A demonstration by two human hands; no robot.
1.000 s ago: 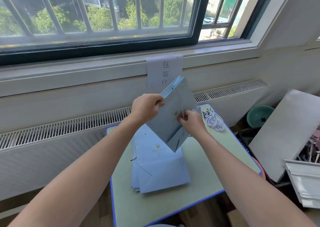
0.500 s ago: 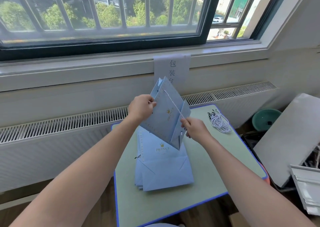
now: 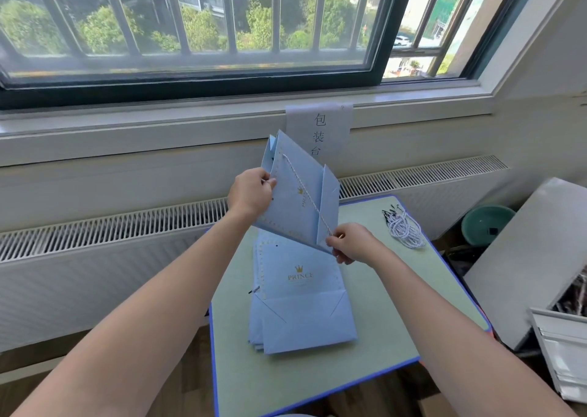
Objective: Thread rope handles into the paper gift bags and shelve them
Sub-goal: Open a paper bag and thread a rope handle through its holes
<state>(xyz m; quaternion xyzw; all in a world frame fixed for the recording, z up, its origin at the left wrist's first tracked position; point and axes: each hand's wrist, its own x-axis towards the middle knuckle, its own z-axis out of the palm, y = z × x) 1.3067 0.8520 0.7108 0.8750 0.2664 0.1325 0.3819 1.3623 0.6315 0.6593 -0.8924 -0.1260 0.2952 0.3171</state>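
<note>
Mid-threading, centre of the frame: left hand [image 3: 251, 194] pinching the top edge of a flat blue bag [image 3: 295, 200], held tilted above the table [image 3: 365, 337]; right hand [image 3: 351, 245] closed on the lower end of a white twisted rope [image 3: 306, 192], drawn taut in a diagonal across the bag's face from a hole near its upper-left corner down to the fingertips at lower right. Apparently the first handle, pulled through one hole and not yet fed into a second (the far end, inside the bag or behind the left thumb, not visible, so no telling whether it is knotted or stopped).

Next move, by judgement: bringing the free end up to the neighbouring hole along the top edge, near the left hand, and poking it through while keeping the paper from buckling; a light, precise pinch rather than a pull.

Below the held bag, in the lower centre, a stack [image 3: 301, 315] of flat bags marked PRINCE, well under both hands and untouched. To the right of centre, near the table's far-right edge, a bundle of spare ropes [image 3: 405, 229], apart from the right hand. No shelf in view.
</note>
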